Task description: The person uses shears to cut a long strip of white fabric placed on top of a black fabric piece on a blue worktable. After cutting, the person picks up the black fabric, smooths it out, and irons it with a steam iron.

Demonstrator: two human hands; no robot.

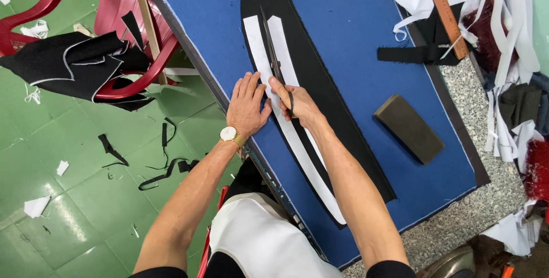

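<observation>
A person's right hand grips scissors at the frame's centre, blades lying along a white paper pattern on black cloth.

The left hand, a gold watch at its wrist, lies flat with fingers spread, pressing the pattern's left edge just beside the right hand. The right hand's fingers are curled shut around the scissor handles; the blades point toward the top of the frame, and whether they are parted cannot be told. Cloth and pattern run in a long curve down the blue table. A dark oblong block sits right of centre, well apart from the hands. A wooden ruler and white paper strips crowd the upper right. A red chair piled with black pieces stands upper left on a green floor strewn with scraps.
</observation>
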